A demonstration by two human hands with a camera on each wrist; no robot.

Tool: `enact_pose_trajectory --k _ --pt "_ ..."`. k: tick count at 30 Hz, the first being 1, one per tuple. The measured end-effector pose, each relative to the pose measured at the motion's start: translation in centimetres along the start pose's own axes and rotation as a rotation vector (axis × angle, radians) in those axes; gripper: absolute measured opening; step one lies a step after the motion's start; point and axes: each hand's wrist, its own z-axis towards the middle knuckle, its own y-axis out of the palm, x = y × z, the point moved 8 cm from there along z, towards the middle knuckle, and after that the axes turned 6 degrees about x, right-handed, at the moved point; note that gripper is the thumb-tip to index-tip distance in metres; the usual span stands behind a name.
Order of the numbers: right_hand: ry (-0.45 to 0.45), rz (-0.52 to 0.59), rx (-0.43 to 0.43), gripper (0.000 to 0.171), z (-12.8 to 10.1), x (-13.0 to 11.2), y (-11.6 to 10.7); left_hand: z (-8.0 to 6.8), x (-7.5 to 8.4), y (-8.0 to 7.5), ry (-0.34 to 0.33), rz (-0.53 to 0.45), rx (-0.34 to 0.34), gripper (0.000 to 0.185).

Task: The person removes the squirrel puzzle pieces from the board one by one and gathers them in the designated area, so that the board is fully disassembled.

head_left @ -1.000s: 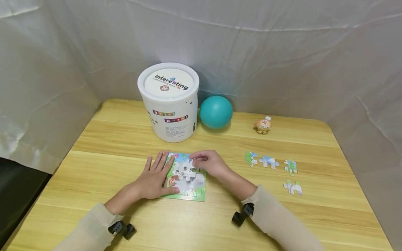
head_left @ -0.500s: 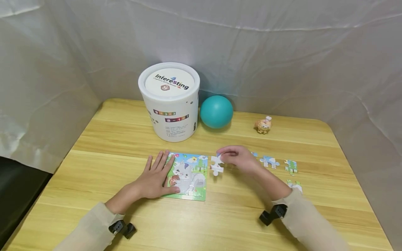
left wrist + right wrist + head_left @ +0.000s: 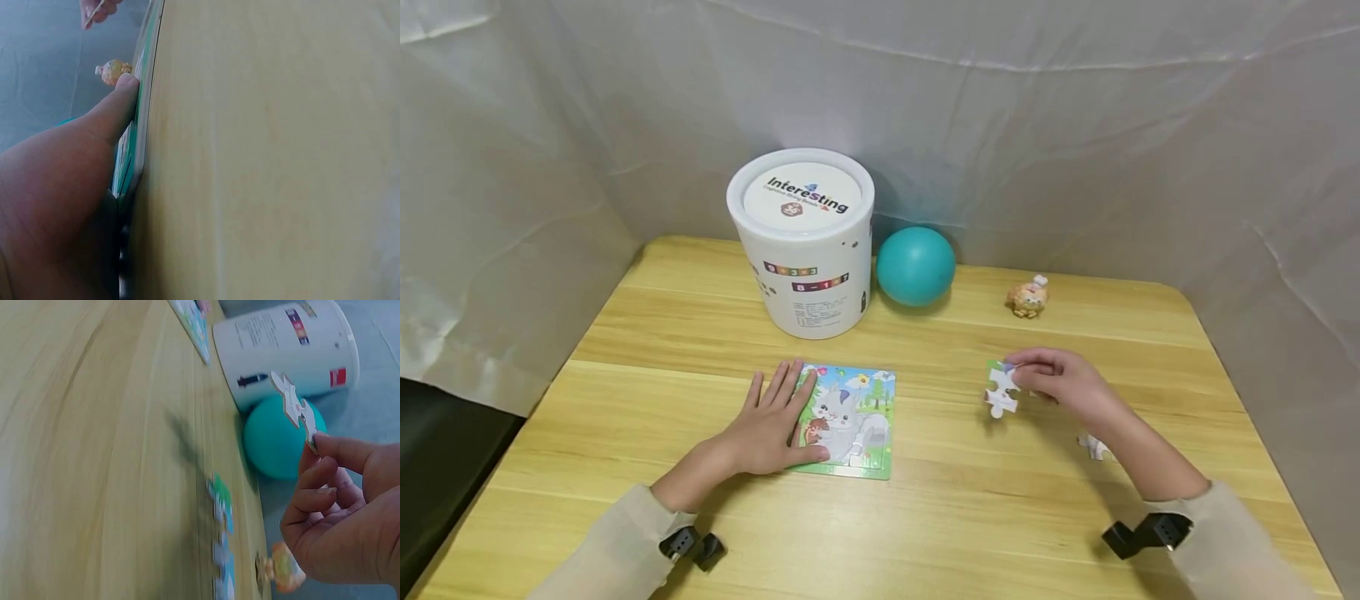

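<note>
My left hand lies spread over the left edge of a square puzzle board, its thumb along the lower part. On the board is a picture of a grey squirrel with an acorn, partly hidden by the fingers. Over to the right, my right hand pinches a mostly white puzzle piece between thumb and fingertips. The right wrist view has that puzzle piece raised above the table, its shadow below. A loose grey-and-white puzzle piece shows beside the right forearm.
A white lidded bucket stands at the back, with a teal ball beside it. A small orange animal figurine sits at the back right. More loose puzzle pieces lie in a row, mostly hidden by my right hand in the head view.
My right hand has lifted the white puzzle piece from over the board and carried it rightward to above the loose pieces. The left hand has stayed in place.
</note>
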Motion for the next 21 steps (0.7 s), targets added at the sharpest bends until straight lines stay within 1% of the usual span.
enact_pose_trajectory --k 7,12,19,21 --pt "-0.016 0.021 -0.016 0.042 -1.4 2.0 -2.4 0.0 0.0 0.1 0.001 -0.004 0.000 0.112" --pt "0.004 0.005 -0.010 0.039 -2.2 3.5 -3.5 0.0 -0.1 0.1 0.004 -0.002 -0.001 0.112" --pt "0.057 -0.078 0.003 0.043 -2.9 5.1 -4.3 0.1 -0.1 0.2 0.006 0.001 0.002 0.112" --pt "0.048 -0.107 0.000 0.040 -3.0 5.4 -4.3 0.1 -0.1 0.1 0.004 0.001 0.000 0.112"
